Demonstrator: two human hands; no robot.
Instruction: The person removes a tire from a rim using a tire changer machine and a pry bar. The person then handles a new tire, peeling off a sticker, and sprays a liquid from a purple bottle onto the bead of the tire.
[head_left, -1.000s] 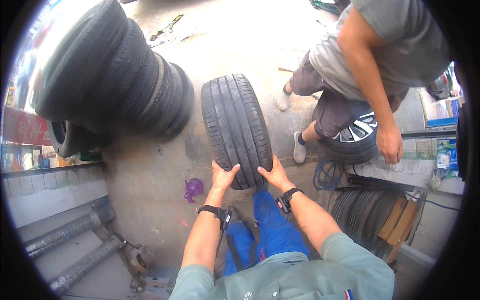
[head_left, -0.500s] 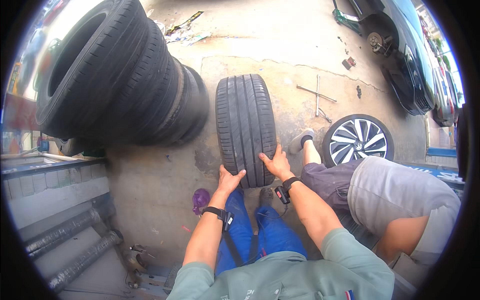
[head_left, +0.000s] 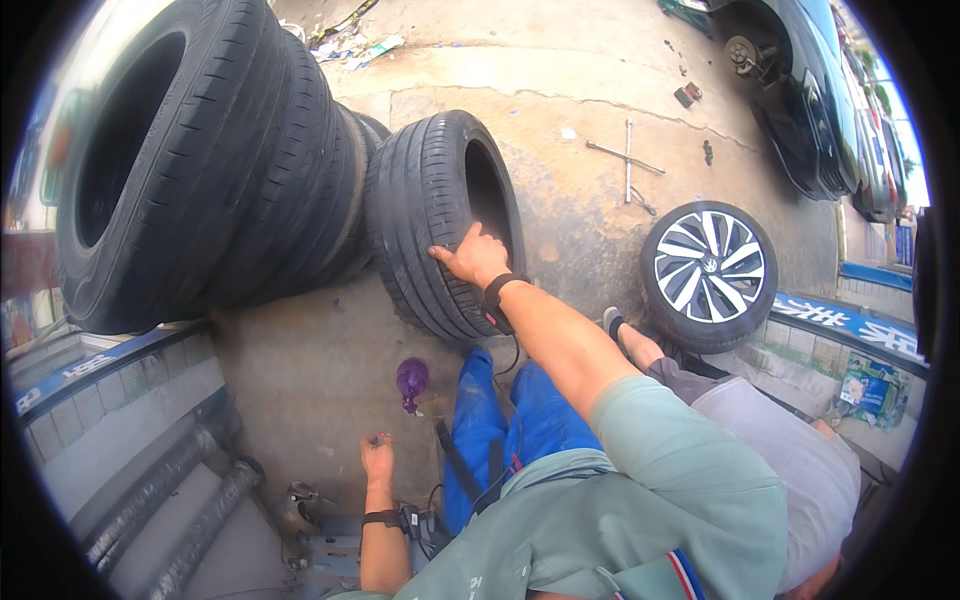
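Observation:
A loose black tire [head_left: 410, 220] without a rim stands on its tread in front of me, turned so its dark hollow side faces right. My right hand [head_left: 475, 257] is on its near right edge, thumb on the tread and fingers hooked over the sidewall. Down by my left side hangs my left hand [head_left: 378, 458], off the tire, its fingers curled in with nothing visible in them. Directly left of the tire is a row of larger-looking black tires [head_left: 220, 170], leaning together. Between that row and my legs lies a purple object [head_left: 411, 385] on the floor.
A wheel with a black-and-silver rim [head_left: 711, 265] rests at the right, beside a crouching person in grey [head_left: 770, 440]. A cross-shaped lug wrench [head_left: 627, 160] lies beyond. A dark car [head_left: 805, 110] with an exposed brake disc stands far right. Grey pipes [head_left: 160, 490] run along the lower left.
The tire has swung left against the row and turned, showing its hollow side. My left hand has let go and dropped to my side; my right hand stays on it. The person in grey has bent lower.

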